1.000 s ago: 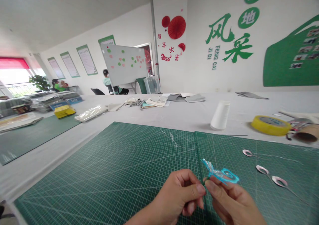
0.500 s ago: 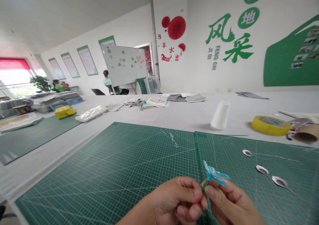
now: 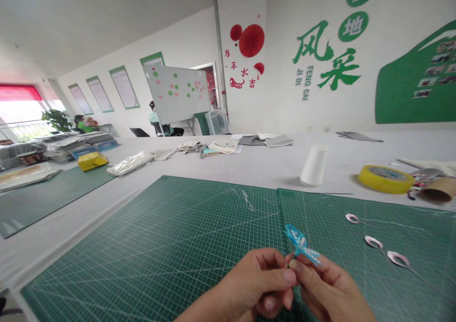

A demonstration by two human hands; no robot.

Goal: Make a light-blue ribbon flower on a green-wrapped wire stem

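Note:
A small blue craft flower with white dotted lines on its petals stands up above my fingertips, over the cutting mats. My right hand pinches it just under the petals, thumb in front. Close against it, my left hand has thumb and fingers pressed together at the green stem, most of which the fingers hide. On the mat to the right lie several pink-and-white oval loops on thin stems, the nearest an oval loop.
Two green cutting mats meet under my hands. Beyond them stand a white thread cone, a yellow tape roll and a cardboard tube. Fabric pieces and a yellow box lie farther back. A person sits behind the whiteboard.
The blue flower has turned and tipped, showing more of its petals' inner side. My left thumb has moved right over the stem, hiding the green part seen before.

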